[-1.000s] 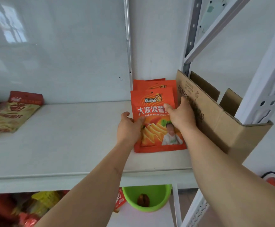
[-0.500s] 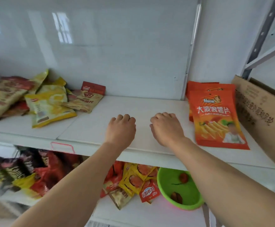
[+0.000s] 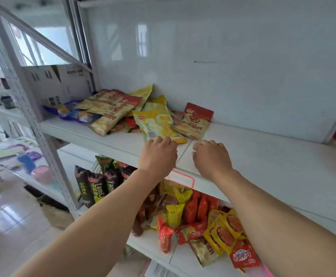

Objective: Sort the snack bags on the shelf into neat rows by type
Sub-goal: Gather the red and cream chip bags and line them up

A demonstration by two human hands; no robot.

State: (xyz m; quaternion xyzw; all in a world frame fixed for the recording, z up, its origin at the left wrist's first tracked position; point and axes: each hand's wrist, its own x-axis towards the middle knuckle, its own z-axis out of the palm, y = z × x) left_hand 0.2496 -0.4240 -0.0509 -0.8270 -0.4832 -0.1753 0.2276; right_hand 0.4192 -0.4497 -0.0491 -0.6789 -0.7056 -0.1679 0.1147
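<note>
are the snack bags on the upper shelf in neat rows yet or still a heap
Still a heap: the snack bags overlap at mixed angles, lying flat on the shelf. The left hand reaches the yellow bag.

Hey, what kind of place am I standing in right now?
Probably a small shop or snack stockroom. White metal shelving holds loose piles of snack bags, a blank price-label holder sits on the shelf edge, and a cardboard carton stands at the shelf's end.
</note>
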